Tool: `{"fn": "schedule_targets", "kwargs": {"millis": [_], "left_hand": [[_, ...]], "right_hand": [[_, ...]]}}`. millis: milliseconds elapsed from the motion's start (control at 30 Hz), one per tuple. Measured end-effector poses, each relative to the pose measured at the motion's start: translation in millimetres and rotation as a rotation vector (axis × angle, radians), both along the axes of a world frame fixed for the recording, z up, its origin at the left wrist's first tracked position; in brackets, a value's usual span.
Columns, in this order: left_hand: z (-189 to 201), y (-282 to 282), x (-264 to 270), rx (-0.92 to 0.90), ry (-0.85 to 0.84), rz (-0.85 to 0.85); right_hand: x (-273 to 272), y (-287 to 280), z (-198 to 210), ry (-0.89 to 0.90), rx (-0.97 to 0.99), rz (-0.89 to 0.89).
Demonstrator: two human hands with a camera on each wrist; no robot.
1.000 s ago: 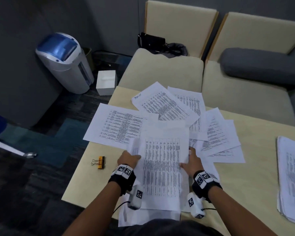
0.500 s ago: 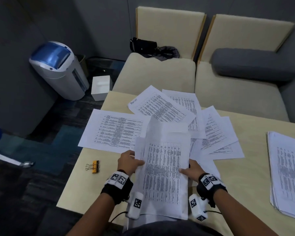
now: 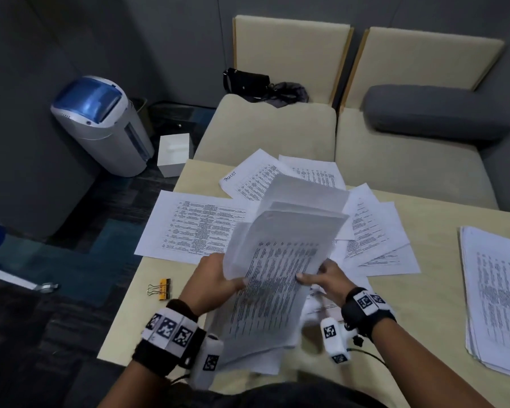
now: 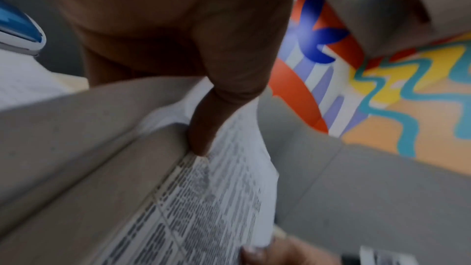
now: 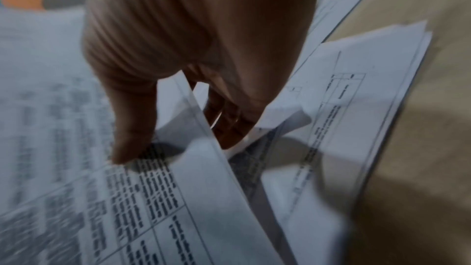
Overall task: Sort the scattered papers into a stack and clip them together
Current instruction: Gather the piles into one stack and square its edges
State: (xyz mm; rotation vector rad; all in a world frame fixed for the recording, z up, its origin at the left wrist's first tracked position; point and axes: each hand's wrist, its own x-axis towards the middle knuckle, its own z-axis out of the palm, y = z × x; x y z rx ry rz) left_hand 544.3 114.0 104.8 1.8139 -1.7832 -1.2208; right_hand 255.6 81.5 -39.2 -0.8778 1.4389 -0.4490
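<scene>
Both the left hand (image 3: 215, 282) and right hand (image 3: 326, 279) pinch a partly gathered sheaf (image 3: 277, 278) between thumb and fingers, while scattered sheets (image 3: 195, 225) and the binder clip (image 3: 160, 289) wait on the tabletop (image 3: 436, 290).

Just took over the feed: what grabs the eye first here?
Both hands, left hand and right hand, hold a bundle of printed sheets raised over the table. Loose papers fan out behind it, and a yellow binder clip lies at the table's left edge.
</scene>
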Motion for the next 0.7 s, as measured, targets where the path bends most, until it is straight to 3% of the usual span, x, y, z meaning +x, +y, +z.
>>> {"fn": "schedule_targets", "kwargs": {"millis": [67,167,300,400,500,700], "left_hand": [[17,-7,6,-0.047,0.203,-0.017],[37,-22,1,-0.143,0.454,0.164],[58,-49,-12,-0.263,0.644,0.283],[51,-58,-21,-0.281,0.751,0.320],[18,-58,-31,-0.168,0.750,0.389],[-57,-48,-46,0.013,0.599,0.325]], "right_hand": [[4,-8,23,-0.064,-0.065,-0.047],[12,-23,79,-0.129,-0.212,-0.140],[18,-39,162,-0.122,-0.509,-0.178],[24,-37,193,-0.132,-0.620,-0.146],[30,-29,178,-0.104,-0.558,-0.105],[22,-8,90,0.033,-0.330,-0.105]]}}
